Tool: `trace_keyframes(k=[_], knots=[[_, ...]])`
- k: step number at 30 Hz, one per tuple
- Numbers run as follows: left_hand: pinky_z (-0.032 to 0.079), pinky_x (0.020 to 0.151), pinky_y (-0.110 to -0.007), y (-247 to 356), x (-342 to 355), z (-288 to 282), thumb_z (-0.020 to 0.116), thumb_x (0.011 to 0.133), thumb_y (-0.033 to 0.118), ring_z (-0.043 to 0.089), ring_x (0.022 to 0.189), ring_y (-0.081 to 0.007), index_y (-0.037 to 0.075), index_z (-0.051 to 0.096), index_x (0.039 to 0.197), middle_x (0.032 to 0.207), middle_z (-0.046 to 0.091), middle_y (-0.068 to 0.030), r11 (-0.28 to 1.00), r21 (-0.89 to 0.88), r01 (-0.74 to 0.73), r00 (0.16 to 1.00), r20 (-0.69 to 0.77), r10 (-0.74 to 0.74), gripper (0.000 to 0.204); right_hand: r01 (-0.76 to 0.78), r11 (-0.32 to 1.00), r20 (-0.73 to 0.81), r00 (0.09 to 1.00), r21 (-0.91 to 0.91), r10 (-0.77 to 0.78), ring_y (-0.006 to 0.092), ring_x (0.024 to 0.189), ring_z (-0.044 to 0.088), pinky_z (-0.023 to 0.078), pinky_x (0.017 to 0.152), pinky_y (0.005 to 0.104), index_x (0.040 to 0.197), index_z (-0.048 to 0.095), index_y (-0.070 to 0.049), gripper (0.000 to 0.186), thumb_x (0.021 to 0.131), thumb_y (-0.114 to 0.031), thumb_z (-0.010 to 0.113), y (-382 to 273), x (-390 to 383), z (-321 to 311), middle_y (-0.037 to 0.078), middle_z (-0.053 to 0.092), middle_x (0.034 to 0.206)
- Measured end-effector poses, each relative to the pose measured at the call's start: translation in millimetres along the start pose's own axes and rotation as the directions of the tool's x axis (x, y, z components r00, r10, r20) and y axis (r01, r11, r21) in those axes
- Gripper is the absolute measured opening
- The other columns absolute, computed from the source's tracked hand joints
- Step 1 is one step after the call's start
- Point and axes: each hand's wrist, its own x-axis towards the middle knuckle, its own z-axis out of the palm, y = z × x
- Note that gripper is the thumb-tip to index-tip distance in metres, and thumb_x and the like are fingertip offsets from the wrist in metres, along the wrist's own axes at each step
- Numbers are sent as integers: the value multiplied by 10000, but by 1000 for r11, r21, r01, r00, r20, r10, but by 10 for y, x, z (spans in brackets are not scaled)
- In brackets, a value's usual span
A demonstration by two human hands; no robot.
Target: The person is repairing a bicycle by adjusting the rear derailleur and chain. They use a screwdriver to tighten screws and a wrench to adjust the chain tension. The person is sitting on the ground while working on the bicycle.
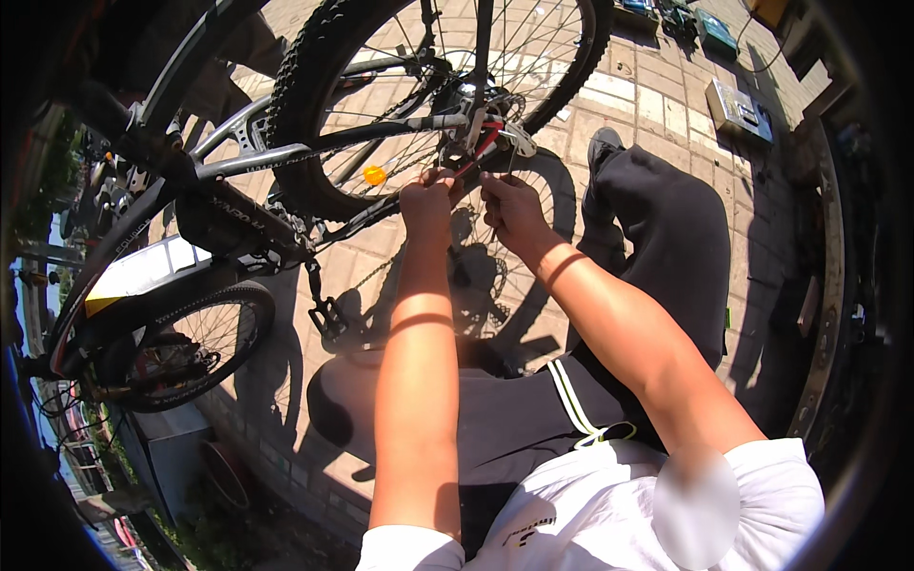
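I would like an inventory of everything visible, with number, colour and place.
bicycle: one, grey-black, left to top
upper wheel: one, black-tyred, top centre
lower-left wheel: one, black-tyred, left
disc: one, orange, in upper wheel
pedal: one, black, left of centre
thin piece: one, red, upper centre
boxes: at least two, teal and grey, upper right
paving: one area, tan, beneath
trousers: one pair, black, right
shirt: one, white, bottom
left hand: one, bare, upper centre
right hand: one, bare, beside it

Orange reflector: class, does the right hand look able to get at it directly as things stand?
Probably not directly: in this view the left hand lies between the right hand and the reflector, though depth is hard to judge.
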Motion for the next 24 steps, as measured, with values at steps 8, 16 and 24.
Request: trace_keyframes(k=[8, 16, 24], knots=[[349, 570, -213, 147, 17, -11, 605, 885, 184, 511, 614, -65, 90, 624, 918, 739, 600, 23, 1000, 4, 17, 990, 143, -17, 101, -90, 994, 74, 994, 58, 85, 66, 418, 380, 290, 367, 214, 823, 561, -93, 108, 868, -150, 641, 33, -7, 18, -35, 470, 593], [338, 522, -202, 211, 17, 67, 613, 898, 203, 529, 612, -61, 99, 589, 950, 686, 558, 35, 996, 92, 18, 1000, -5, -18, 119, -7, 999, -20, 1000, 36, 7, 79, 401, 384, 284, 361, 223, 828, 569, -90, 113, 882, -175, 622, 1, 39, 55, -7, 519, 596], [378, 610, -278, 299, -126, -28, 594, 910, 225, 550, 630, -93, 106, 606, 951, 716, 570, 26, 986, 16, 166, 985, -59, -165, 126, -75, 994, -29, 997, 77, 78, 75, 454, 445, 320, 393, 208, 843, 568, -86, 117, 863, -165, 652, 30, -224, 68, 2, 550, 630]])
